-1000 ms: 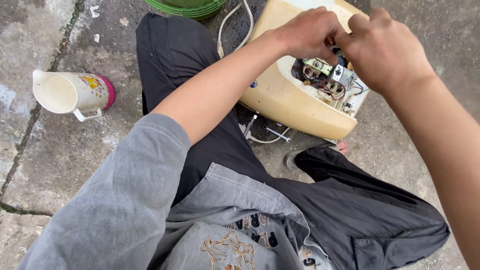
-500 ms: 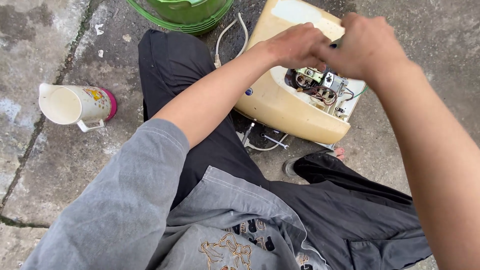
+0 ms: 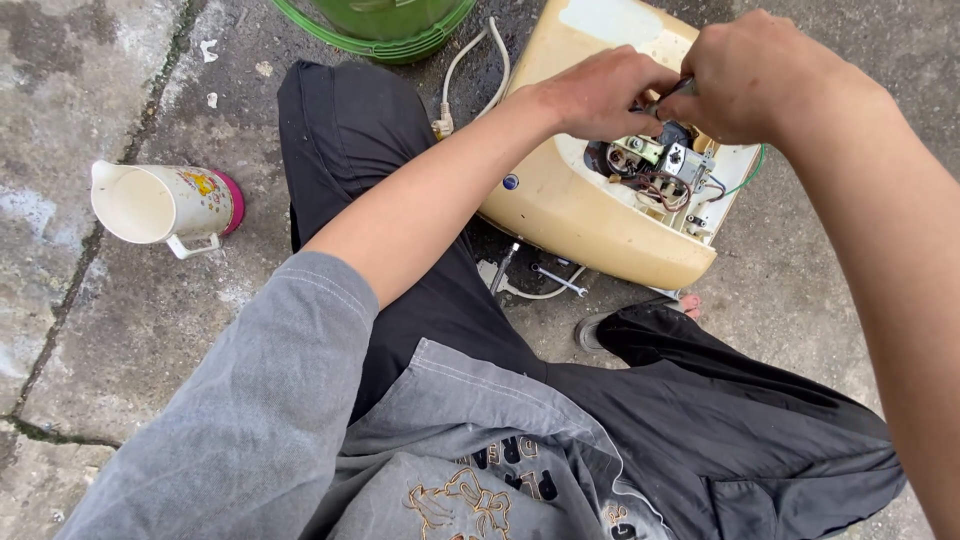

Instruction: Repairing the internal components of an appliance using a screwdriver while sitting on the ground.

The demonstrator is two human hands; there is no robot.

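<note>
A cream-coloured appliance housing (image 3: 570, 205) lies on the concrete in front of me, its side open on small electrical parts and coloured wires (image 3: 665, 175). My left hand (image 3: 600, 95) rests on the housing just above that opening, fingers curled. My right hand (image 3: 755, 75) is closed around a thin dark tool (image 3: 672, 93) whose tip points into the wiring between the two hands. What the tip touches is hidden by my fingers.
A white plastic jug (image 3: 160, 205) with a pink base lies on its side at left. A green tub (image 3: 390, 25) stands at the top edge, with a white cord (image 3: 470, 65) beside it. A small wrench (image 3: 555, 280) lies under the housing. My black-trousered legs fill the middle.
The camera view has shifted slightly; both hands stay at the opening, with the right hand now lower and closer over the wiring.
</note>
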